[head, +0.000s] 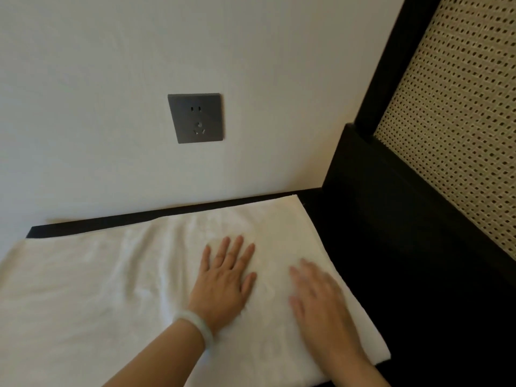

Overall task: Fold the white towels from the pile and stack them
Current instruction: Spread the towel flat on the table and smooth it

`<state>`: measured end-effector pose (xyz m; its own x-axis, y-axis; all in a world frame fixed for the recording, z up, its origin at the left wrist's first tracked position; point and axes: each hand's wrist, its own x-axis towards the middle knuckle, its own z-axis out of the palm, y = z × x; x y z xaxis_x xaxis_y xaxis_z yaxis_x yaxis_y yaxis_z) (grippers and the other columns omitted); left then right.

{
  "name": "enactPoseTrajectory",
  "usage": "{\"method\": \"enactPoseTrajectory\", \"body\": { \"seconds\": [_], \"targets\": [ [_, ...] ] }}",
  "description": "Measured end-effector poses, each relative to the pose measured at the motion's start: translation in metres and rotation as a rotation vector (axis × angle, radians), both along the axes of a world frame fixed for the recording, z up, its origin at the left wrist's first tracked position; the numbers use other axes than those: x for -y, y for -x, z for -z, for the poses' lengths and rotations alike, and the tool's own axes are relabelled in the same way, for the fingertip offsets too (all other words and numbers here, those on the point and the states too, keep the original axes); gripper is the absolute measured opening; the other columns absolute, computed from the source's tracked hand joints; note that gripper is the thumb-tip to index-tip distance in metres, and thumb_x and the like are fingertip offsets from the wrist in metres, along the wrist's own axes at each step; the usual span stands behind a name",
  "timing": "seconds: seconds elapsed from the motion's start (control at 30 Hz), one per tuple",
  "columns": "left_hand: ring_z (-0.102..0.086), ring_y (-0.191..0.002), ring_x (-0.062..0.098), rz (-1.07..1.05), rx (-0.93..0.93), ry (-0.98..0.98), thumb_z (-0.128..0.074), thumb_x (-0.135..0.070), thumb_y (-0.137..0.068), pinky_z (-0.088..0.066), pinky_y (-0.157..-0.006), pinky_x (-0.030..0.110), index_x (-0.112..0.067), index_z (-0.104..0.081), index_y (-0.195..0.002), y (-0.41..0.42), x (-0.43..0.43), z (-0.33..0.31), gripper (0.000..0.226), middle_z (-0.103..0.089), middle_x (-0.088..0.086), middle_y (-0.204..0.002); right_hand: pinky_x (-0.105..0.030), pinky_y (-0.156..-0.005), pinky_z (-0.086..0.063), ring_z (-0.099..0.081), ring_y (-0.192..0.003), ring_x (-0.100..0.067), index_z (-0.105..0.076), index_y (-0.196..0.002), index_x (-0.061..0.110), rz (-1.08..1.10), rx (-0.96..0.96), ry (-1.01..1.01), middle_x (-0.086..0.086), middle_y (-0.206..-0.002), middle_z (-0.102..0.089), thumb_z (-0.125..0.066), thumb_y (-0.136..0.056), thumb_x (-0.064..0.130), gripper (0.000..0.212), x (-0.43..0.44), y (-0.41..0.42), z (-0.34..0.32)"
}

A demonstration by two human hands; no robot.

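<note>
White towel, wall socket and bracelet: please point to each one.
white towel (83, 289), head view, wrinkled left part.
wall socket (195, 118), head view, centre of grey plate.
bracelet (199, 324), head view, band on left wrist.

Soft, warm, fairly dim indoor light falls evenly and casts only faint shadows. The white towel (83, 289) is nearly washed out, its creases pale. The dark bench (418, 303) at right sinks to featureless black. The right grip (321, 305) is smeared by motion blur; the left grip (223, 280) is sharp. Wide-angle distortion tilts the wall socket (195, 118).
</note>
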<state>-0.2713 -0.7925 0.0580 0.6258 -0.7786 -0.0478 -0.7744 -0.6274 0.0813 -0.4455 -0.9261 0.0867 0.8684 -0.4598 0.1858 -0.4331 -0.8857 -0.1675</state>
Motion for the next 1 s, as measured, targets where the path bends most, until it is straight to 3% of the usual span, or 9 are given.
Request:
{"method": "enactPoseTrajectory", "body": {
  "seconds": [0.1,0.17,0.3,0.4,0.43,0.57,0.73,0.83,1.0],
  "targets": [
    [0.013,-0.15,0.018,0.044,-0.014,-0.005,0.002,-0.058,-0.093,0.013,-0.12,0.045,-0.039,0.012,-0.153,-0.004,-0.01,-0.008,0.063,0.016,-0.009,-0.161,-0.036,-0.122,0.004,0.008,-0.151,-0.012,0.003,-0.157,0.031,0.025,-0.274,-0.108,0.01,-0.163,0.01,-0.015,-0.101,0.055,0.064,0.004,-0.001,0.012],
    [-0.014,-0.15,0.026,-0.044,0.022,0.03,-0.013,-0.055,-0.098,0.0,-0.118,0.048,-0.03,-0.018,-0.155,-0.004,-0.031,-0.017,0.063,-0.013,0.002,-0.163,-0.04,-0.122,0.008,0.014,-0.151,-0.013,0.014,-0.155,0.03,0.209,-0.373,-0.075,0.012,-0.163,0.016,-0.007,-0.097,0.063,0.07,0.015,0.002,0.012],
    [-0.047,-0.132,0.039,-0.268,0.073,0.054,-0.018,-0.053,-0.099,-0.016,-0.11,0.05,-0.008,-0.057,-0.136,0.005,-0.067,-0.015,0.071,-0.05,0.02,-0.142,-0.041,-0.12,0.012,0.001,-0.152,-0.017,-0.016,-0.158,0.019,0.171,-0.33,-0.003,0.002,-0.165,-0.012,-0.026,-0.101,0.053,0.066,-0.001,-0.048,-0.013],
    [-0.05,-0.129,0.038,-0.247,0.043,0.036,-0.031,-0.05,-0.093,-0.023,-0.106,0.05,-0.005,-0.06,-0.132,0.008,-0.067,-0.01,0.066,-0.052,0.02,-0.14,-0.039,-0.118,-0.012,-0.045,-0.137,-0.025,-0.058,-0.137,0.012,-0.212,-0.014,0.006,-0.009,-0.145,-0.053,-0.047,-0.09,0.039,0.055,-0.034,-0.105,-0.017],
    [-0.049,-0.131,0.034,-0.221,0.034,0.041,-0.033,-0.048,-0.092,-0.025,-0.105,0.049,-0.007,-0.059,-0.133,0.003,-0.067,-0.009,0.063,-0.052,0.017,-0.142,-0.043,-0.12,-0.015,-0.045,-0.138,-0.027,-0.057,-0.138,0.015,-0.304,-0.053,-0.02,-0.009,-0.146,-0.051,-0.044,-0.091,0.039,0.055,-0.047,-0.124,-0.018],
    [-0.042,-0.138,0.024,-0.135,0.033,0.065,-0.032,-0.047,-0.096,-0.026,-0.106,0.046,-0.022,-0.051,-0.142,-0.038,-0.095,-0.007,0.055,-0.042,0.002,-0.151,-0.045,-0.118,0.016,0.011,-0.152,-0.018,-0.003,-0.158,0.033,-0.326,-0.244,-0.051,0.004,-0.166,0.006,-0.021,-0.104,0.049,0.059,-0.044,-0.183,0.013],
    [0.003,-0.151,0.017,-0.5,0.025,-0.068,0.001,-0.058,-0.095,0.0,-0.121,0.046,-0.035,-0.001,-0.156,-0.115,-0.155,-0.013,0.065,0.007,-0.006,-0.163,-0.05,-0.121,0.01,0.007,-0.153,-0.02,-0.006,-0.157,0.036,-0.263,-0.248,0.002,0.005,-0.165,0.003,0.003,-0.091,0.057,0.07,-0.032,-0.193,0.03],
    [0.012,-0.151,0.019,-0.719,-0.092,-0.018,-0.012,-0.056,-0.101,0.006,-0.119,0.055,-0.036,0.004,-0.155,-0.134,-0.145,-0.018,0.06,0.013,-0.005,-0.164,-0.052,-0.121,0.004,-0.002,-0.153,-0.022,-0.015,-0.157,0.034,-0.257,-0.229,-0.017,0.004,-0.165,-0.005,0.005,-0.087,0.057,0.077,-0.035,-0.193,0.027],
    [0.02,-0.149,0.019,-0.285,-0.042,-0.027,0.003,-0.064,-0.092,0.012,-0.115,0.061,-0.047,0.012,-0.151,-0.097,-0.091,0.004,0.062,0.022,-0.015,-0.16,-0.052,-0.121,0.005,-0.005,-0.153,-0.021,-0.015,-0.157,0.036,-0.241,-0.259,-0.018,0.004,-0.165,-0.012,-0.002,-0.091,0.058,0.07,-0.033,-0.193,0.025]
  ]
}}
